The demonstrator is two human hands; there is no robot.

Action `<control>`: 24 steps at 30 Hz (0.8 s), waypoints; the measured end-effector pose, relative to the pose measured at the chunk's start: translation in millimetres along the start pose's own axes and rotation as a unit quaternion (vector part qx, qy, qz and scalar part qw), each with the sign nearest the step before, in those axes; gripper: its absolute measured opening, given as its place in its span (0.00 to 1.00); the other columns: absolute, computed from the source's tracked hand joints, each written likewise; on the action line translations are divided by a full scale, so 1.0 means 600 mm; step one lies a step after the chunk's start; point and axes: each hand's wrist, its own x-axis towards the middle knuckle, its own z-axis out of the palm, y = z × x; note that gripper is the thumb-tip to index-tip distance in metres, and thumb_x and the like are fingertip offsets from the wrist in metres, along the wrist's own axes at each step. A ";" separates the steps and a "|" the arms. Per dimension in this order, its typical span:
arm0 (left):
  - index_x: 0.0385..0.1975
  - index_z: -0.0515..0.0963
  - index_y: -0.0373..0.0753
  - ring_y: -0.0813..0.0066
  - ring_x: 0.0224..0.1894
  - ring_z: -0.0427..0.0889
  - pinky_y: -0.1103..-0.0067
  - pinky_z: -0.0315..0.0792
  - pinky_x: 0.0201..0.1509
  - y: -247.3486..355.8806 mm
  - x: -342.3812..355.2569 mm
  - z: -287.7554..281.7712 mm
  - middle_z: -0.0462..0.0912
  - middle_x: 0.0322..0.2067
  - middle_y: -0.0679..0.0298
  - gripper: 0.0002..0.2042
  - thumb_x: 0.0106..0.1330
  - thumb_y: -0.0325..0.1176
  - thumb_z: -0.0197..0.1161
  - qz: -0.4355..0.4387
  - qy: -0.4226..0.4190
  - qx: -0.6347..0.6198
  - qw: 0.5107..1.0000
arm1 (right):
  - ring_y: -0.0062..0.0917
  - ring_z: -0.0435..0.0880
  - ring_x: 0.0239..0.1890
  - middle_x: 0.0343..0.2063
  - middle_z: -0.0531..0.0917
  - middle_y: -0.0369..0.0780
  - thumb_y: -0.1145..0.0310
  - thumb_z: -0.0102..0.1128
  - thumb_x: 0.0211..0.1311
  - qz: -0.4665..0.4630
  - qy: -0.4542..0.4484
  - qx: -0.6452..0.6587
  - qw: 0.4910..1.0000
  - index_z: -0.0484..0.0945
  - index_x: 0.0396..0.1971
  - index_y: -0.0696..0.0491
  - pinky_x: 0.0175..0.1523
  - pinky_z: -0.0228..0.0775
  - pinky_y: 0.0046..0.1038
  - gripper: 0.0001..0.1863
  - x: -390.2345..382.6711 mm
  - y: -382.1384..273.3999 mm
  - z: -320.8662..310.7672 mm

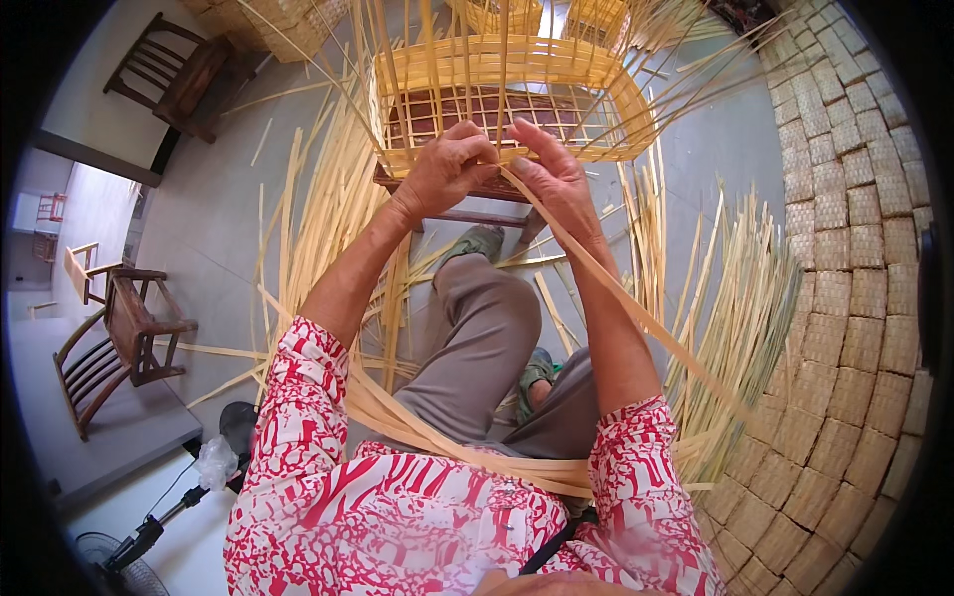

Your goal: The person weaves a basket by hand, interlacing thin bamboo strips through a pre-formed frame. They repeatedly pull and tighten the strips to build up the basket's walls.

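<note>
Nearest us, the red-and-white patterned sleeves (417,517) are framing our lap, where a long flat pale bamboo strip (636,318) is trailing back from the work. Farther off, our left hand (442,169) and right hand (552,174) are both pinching closed on that strip at the near rim of the half-woven rectangular bamboo basket (517,99). We are judging it best to keep the strip flat and taut while threading it between the uprights; the exact fingertip contact is probably hidden.
</note>
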 end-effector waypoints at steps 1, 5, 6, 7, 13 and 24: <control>0.34 0.78 0.39 0.59 0.42 0.81 0.68 0.76 0.45 -0.004 0.000 -0.001 0.78 0.36 0.61 0.06 0.64 0.31 0.70 0.008 -0.006 0.000 1.000 | 0.19 0.80 0.50 0.65 0.71 0.40 0.75 0.63 0.71 -0.045 -0.015 -0.041 0.998 0.67 0.73 0.46 0.51 0.79 0.21 0.32 -0.002 -0.005 0.012; 0.34 0.78 0.39 0.60 0.40 0.80 0.68 0.75 0.43 -0.008 0.013 -0.008 0.77 0.35 0.61 0.06 0.65 0.31 0.69 0.056 -0.004 0.009 0.998 | 0.16 0.78 0.43 0.61 0.72 0.37 0.75 0.66 0.68 -0.107 -0.031 -0.146 0.983 0.78 0.60 0.55 0.46 0.78 0.20 0.21 0.009 -0.020 0.027; 0.34 0.79 0.39 0.60 0.40 0.80 0.69 0.75 0.43 -0.008 0.010 -0.006 0.77 0.35 0.61 0.06 0.65 0.31 0.69 0.050 -0.001 0.002 0.999 | 0.16 0.78 0.43 0.59 0.74 0.37 0.74 0.66 0.68 -0.107 -0.024 -0.151 0.982 0.79 0.55 0.56 0.46 0.78 0.20 0.17 0.005 -0.019 0.028; 0.34 0.79 0.39 0.60 0.40 0.80 0.69 0.75 0.43 -0.008 0.006 -0.005 0.77 0.35 0.61 0.06 0.65 0.30 0.69 0.045 0.002 -0.004 0.999 | 0.15 0.78 0.42 0.56 0.76 0.37 0.73 0.66 0.69 -0.107 -0.017 -0.156 0.982 0.80 0.51 0.57 0.46 0.78 0.20 0.13 0.002 -0.018 0.029; 0.36 0.80 0.37 0.66 0.40 0.79 0.73 0.74 0.44 -0.004 0.007 -0.001 0.76 0.36 0.62 0.05 0.66 0.28 0.70 0.007 -0.015 -0.031 0.999 | 0.19 0.83 0.42 0.40 0.85 0.40 0.68 0.59 0.76 -0.063 0.171 -0.012 0.983 0.80 0.43 0.59 0.49 0.80 0.24 0.09 -0.012 -0.013 0.046; 0.33 0.81 0.36 0.60 0.35 0.81 0.67 0.75 0.39 0.002 0.030 0.032 0.79 0.32 0.58 0.03 0.64 0.27 0.69 -0.067 0.153 0.083 0.983 | 0.31 0.82 0.55 0.49 0.82 0.44 0.74 0.54 0.76 0.031 0.257 0.419 0.870 0.74 0.51 0.58 0.68 0.74 0.36 0.09 -0.035 0.011 0.079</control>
